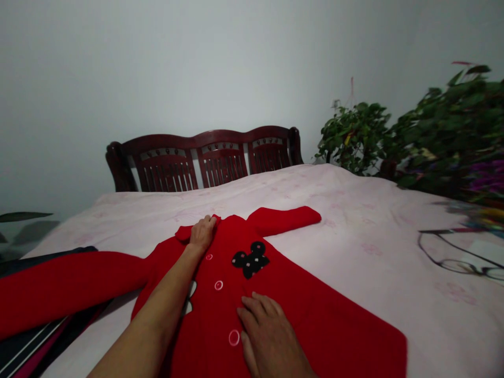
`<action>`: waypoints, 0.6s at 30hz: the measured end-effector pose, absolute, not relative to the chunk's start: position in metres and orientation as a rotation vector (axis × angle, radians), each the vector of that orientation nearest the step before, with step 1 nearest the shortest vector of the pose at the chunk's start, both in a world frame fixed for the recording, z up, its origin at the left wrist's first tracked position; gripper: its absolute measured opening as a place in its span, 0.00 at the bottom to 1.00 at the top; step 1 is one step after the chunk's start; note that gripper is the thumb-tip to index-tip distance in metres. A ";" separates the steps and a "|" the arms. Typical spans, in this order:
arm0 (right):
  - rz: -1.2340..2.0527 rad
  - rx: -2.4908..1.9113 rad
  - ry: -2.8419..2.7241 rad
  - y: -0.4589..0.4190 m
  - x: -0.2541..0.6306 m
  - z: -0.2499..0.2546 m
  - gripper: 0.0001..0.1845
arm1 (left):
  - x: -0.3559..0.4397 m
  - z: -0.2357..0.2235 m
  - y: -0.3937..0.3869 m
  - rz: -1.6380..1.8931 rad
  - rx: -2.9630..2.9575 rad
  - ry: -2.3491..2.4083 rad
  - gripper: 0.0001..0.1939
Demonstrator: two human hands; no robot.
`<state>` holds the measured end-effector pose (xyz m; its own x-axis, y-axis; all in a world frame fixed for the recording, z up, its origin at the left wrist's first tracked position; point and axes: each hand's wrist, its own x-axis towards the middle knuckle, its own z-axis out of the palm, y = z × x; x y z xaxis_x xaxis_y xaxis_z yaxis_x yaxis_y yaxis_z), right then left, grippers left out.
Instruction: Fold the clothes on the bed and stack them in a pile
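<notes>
Red coat (pixel 323 315) on pale floral cloth (pixel 354 244); left hand (pixel 202 232) pinching collar (pixel 184 233), right hand (pixel 270 333) flat; wooden backrest (pixel 220 138), plants (pixel 444 131) beyond.

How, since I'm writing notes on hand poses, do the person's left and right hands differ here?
The left hand is up at the collar; the right hand lies lower in the picture, below the black patch. The left hand's fingers look curled, while the right hand's lie more outstretched. Both hands are bare and touch the red garment.
</notes>
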<state>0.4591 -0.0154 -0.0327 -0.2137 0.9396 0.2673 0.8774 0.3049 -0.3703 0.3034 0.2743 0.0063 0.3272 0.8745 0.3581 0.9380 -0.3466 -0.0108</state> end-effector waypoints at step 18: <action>0.218 -1.608 -2.115 -0.017 0.460 -0.032 0.21 | 0.246 0.025 0.299 -0.295 -2.576 -1.735 0.22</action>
<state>0.4602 -0.0173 -0.0317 -0.2014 0.9414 0.2704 0.8664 0.3000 -0.3992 0.2464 0.2992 0.0250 0.3637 0.9162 0.1681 0.9203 -0.3814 0.0873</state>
